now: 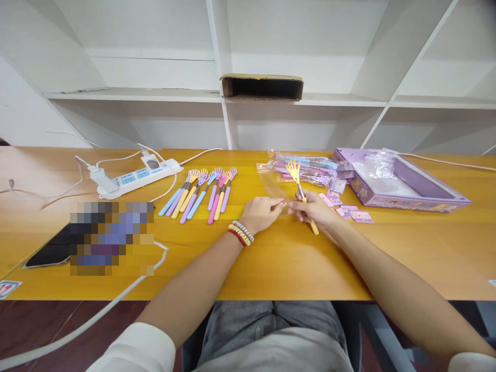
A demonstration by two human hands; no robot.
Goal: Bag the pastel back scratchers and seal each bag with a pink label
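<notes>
My right hand is closed round a yellow back scratcher, its claw end pointing up and away from me. A clear plastic bag stretches out from between both hands, its near end pinched in the fingers of my left hand. My right fingertips also meet the bag there. Left of my hands lies a group of back scratchers in yellow, purple, blue and pink. Behind my right hand is a pile of bagged back scratchers. Small pink cards lie beside that hand.
A purple open box with clear wrapping inside stands at the right. At the left are a white power strip, a black phone-like device partly blurred out, and a white cable. A cardboard box sits on the shelf.
</notes>
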